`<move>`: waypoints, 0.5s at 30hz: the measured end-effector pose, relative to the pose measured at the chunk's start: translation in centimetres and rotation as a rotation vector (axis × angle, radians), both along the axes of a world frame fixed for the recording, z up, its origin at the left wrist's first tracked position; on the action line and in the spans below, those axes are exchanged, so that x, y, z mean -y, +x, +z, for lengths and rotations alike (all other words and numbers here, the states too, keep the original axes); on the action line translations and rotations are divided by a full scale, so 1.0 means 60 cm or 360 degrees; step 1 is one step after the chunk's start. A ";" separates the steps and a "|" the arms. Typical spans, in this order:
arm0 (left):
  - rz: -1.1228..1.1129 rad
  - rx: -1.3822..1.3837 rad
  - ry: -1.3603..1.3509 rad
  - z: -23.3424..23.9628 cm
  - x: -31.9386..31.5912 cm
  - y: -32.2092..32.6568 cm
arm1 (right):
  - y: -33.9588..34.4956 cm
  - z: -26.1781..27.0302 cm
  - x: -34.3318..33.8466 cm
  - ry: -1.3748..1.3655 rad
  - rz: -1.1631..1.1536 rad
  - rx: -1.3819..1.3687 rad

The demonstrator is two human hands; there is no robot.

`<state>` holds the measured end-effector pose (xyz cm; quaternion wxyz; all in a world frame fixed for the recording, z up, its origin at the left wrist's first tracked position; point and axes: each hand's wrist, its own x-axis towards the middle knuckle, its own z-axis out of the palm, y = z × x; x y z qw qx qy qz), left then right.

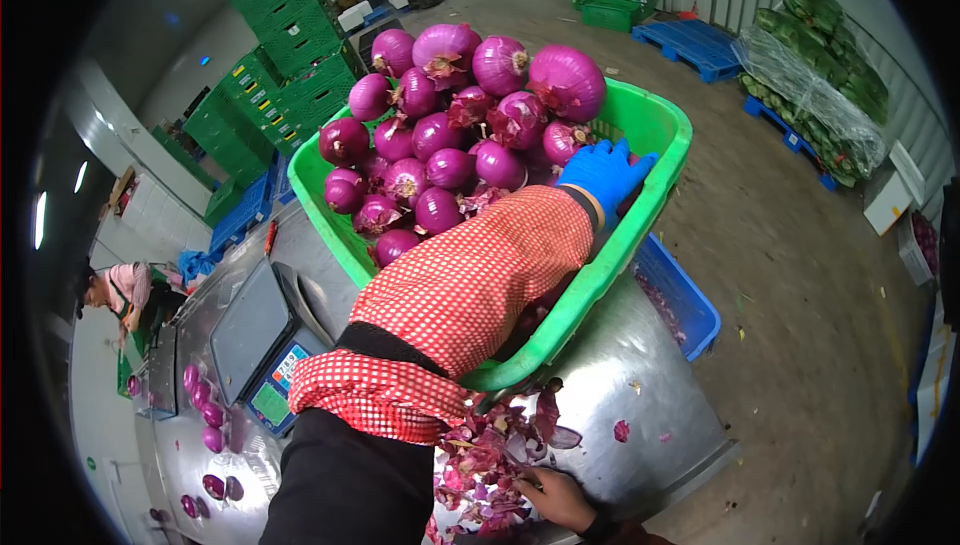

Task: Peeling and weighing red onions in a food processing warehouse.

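My left hand (606,176), in a blue glove and red checked oversleeve, reaches into a green plastic basket (645,222) at its right side. Its fingers are spread against the red onions (450,168) heaped there; the underside of the palm is hidden. Low in the picture, my bare right hand (559,498) lies at the edge of a pile of loose onion skins (487,455) on the metal table (637,410). Its fingers are partly curled, and whether they hold anything is unclear. The basket stands tilted in view above the table.
A digital scale (259,335) stands left of the basket, with several onions (201,395) near it. A blue bin (679,297) is below the table's right side. Another person (124,290) works at far left. Green crates (289,27) and blue pallets (690,46) stand beyond.
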<state>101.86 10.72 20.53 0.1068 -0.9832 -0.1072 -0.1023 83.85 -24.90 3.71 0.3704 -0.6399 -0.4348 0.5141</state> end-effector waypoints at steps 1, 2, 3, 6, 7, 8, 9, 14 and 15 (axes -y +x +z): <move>0.0018 -0.0019 0.0040 -0.005 0.002 0.004 | -0.004 -0.003 0.000 0.0009 0.0014 0.0001; 0.0048 -0.0059 0.0108 -0.017 0.000 0.010 | -0.005 -0.006 -0.003 0.0028 0.0023 -0.0002; 0.0059 -0.0030 0.0103 -0.022 0.002 0.013 | -0.008 -0.008 -0.006 0.0047 0.0033 -0.0006; 0.0109 -0.0141 0.0068 -0.016 0.009 0.027 | -0.022 -0.021 -0.010 0.0125 0.0085 0.0005; 0.0117 -0.0087 0.0028 -0.016 0.011 0.032 | -0.028 -0.023 -0.010 0.0099 0.0086 0.0005; 0.0130 -0.0036 -0.0008 -0.016 0.008 0.033 | -0.031 -0.023 -0.009 0.0100 0.0099 0.0010; 0.0140 -0.0031 -0.0008 -0.016 0.005 0.034 | -0.033 -0.024 -0.008 0.0102 0.0130 0.0083; 0.0222 0.0049 0.0003 -0.010 -0.001 0.033 | -0.030 -0.021 0.000 -0.0006 0.0132 0.0060; 0.0257 0.0030 0.0024 -0.009 0.000 0.033 | -0.030 -0.024 0.004 -0.0048 0.0099 0.0050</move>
